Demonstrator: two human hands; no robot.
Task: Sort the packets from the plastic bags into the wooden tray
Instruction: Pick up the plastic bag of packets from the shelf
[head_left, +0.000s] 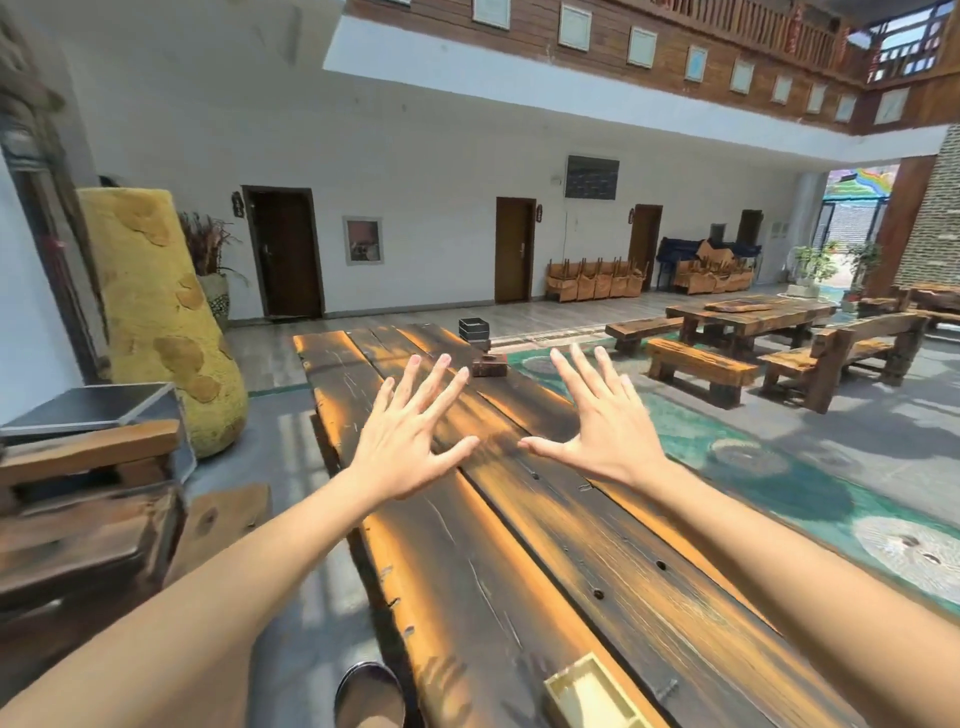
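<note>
Left hand (410, 441) and right hand (602, 431) hover spread wide above the table (545, 571), each grip released.

No legible text; wall plaques (641, 47) and door signs (237, 203) too blurred to read

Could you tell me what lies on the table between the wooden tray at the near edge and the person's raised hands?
In the head view, only bare planks of the table lie between the wooden tray and the open left hand and right hand; no packets or bags show.
</note>
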